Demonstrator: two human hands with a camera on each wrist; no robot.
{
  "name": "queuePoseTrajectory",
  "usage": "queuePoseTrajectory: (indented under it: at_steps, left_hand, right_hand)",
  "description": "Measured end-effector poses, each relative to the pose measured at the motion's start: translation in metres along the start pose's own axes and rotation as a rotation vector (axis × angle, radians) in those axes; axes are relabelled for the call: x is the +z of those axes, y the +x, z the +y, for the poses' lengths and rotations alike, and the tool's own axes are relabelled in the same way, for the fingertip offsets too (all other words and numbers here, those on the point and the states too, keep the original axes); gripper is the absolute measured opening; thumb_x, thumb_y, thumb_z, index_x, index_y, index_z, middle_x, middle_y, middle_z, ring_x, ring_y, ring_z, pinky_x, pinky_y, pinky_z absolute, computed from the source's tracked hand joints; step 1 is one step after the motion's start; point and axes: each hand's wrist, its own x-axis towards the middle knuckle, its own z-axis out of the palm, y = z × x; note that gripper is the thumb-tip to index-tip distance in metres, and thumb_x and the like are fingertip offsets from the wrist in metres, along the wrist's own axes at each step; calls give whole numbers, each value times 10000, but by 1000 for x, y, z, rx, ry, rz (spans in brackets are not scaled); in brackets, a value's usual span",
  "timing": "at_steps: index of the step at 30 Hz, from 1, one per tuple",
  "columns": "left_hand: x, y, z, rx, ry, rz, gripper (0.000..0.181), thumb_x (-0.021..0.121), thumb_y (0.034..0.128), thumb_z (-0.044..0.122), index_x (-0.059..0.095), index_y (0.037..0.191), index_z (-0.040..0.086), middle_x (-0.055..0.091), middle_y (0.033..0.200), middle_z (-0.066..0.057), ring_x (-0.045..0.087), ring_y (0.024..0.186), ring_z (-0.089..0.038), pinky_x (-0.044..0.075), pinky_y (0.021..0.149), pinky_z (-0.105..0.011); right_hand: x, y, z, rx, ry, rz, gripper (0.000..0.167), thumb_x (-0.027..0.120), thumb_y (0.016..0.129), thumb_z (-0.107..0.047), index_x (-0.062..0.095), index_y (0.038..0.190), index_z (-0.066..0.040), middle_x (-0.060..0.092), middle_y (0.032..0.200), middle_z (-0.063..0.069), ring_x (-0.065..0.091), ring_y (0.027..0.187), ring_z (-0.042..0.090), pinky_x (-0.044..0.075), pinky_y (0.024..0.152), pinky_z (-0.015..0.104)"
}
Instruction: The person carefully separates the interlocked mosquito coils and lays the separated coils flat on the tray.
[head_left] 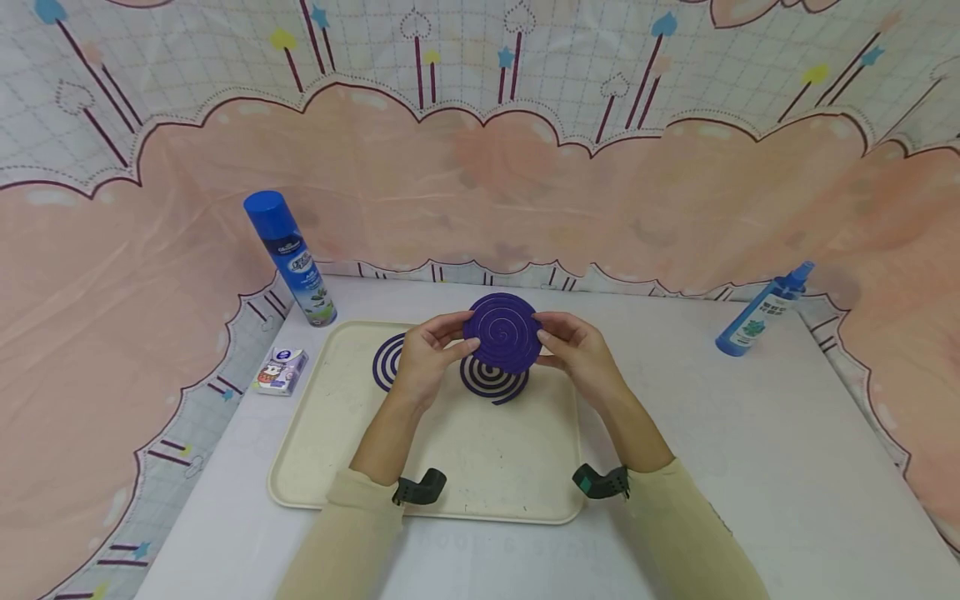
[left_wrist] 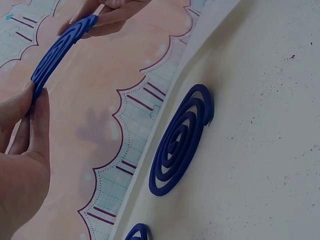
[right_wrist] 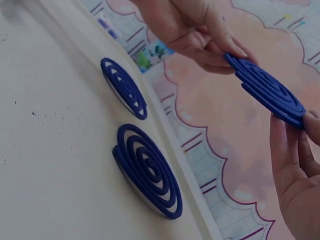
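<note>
A dark blue mosquito coil [head_left: 502, 332], tightly wound with thin pale gaps between its turns, is held up above the back of the cream tray [head_left: 495, 467]. My left hand [head_left: 430, 360] pinches its left edge between thumb and fingers. On the opposite edge, my right hand [head_left: 581, 354] grips it the same way. Two looser spiral coils lie flat on the tray. One coil [right_wrist: 149, 170] is partly covered by the held coil in the head view; the other coil [head_left: 386, 363] is partly behind my left hand.
A blue spray can [head_left: 292, 258] stands at the back left of the white table [head_left: 675, 500], with a small printed box [head_left: 281, 372] in front of it. A blue spray bottle [head_left: 763, 310] stands at the back right. Patterned cloth [head_left: 525, 200] hangs behind.
</note>
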Motion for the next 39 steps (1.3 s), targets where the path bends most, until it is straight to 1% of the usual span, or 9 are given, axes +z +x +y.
queuePoseTrajectory:
  at_steps: [6, 12, 18, 21, 24, 27, 30, 33, 39]
  left_hand:
    - [-1, 0, -3, -12, -23, 1, 474, 724, 840, -142, 607, 1298, -103, 743, 1007, 138, 665, 958, -56, 572, 870, -131]
    - [0, -1, -5, -13, -56, -12, 477, 699, 840, -171, 578, 1299, -128, 745, 986, 139, 665, 954, -61, 572, 862, -133]
    - [1, -1, -6, -4, -61, -23, 464, 688, 846, -174, 567, 1293, -141, 740, 1004, 139, 658, 964, -65, 566, 859, -129]
    - [2, -1, -6, -5, -56, -19, 459, 695, 842, -171, 576, 1285, -140, 743, 1001, 141, 661, 961, -73, 568, 859, -131]
    - [3, -1, -8, -1, -42, -21, 462, 706, 837, -166, 583, 1282, -142, 746, 989, 149, 666, 952, -71, 571, 854, -132]
    - [3, -1, -8, 0, -27, -24, 470, 716, 831, -163, 588, 1283, -140, 747, 977, 158, 668, 945, -69, 574, 838, -130]
    - [3, -1, -9, 0, -18, -24, 481, 723, 825, -161, 592, 1286, -134, 744, 981, 162, 669, 949, -71, 578, 834, -132]
    - [3, -1, -8, 4, -19, -27, 489, 726, 821, -162, 592, 1290, -131, 742, 993, 160, 671, 957, -74, 579, 837, -135]
    - [3, -1, -10, 7, -16, -24, 486, 730, 816, -162, 604, 1284, -128, 748, 1008, 140, 673, 963, -89, 580, 842, -138]
  right_hand:
    - [1, -1, -1, 16, 19, -9, 395, 559, 1036, -56, 519, 1424, 6, 628, 1031, -76, 651, 914, 50, 629, 792, 215]
    - [2, -1, 0, 4, 48, -6, 422, 561, 1018, -4, 505, 1431, 65, 676, 1065, -96, 674, 921, 33, 635, 790, 223]
    - [2, -1, 1, 1, 53, 1, 433, 596, 986, 31, 508, 1404, 106, 699, 1029, -105, 698, 885, 22, 641, 792, 234]
    - [1, -1, 2, -3, 9, 22, 424, 623, 975, 21, 536, 1384, 95, 702, 1040, -118, 698, 923, 22, 634, 811, 220]
    - [0, -1, 3, -15, -62, 62, 413, 666, 956, -3, 584, 1353, 75, 680, 1033, -137, 655, 953, 14, 614, 816, 174]
    - [-1, -1, 3, -31, -142, 97, 395, 706, 936, -36, 636, 1318, 41, 645, 1030, -133, 604, 923, 32, 583, 784, 137]
    - [-1, -1, 3, -37, -197, 110, 384, 729, 925, -62, 667, 1297, 6, 636, 1018, -120, 591, 869, 43, 560, 721, 145]
    - [-2, -1, 3, -36, -217, 105, 381, 735, 929, -92, 675, 1299, -21, 675, 1002, -136, 625, 843, 34, 570, 703, 166]
    - [-3, -2, 5, -32, -170, 87, 398, 731, 928, -66, 656, 1313, -1, 716, 984, -158, 692, 884, 5, 614, 753, 187]
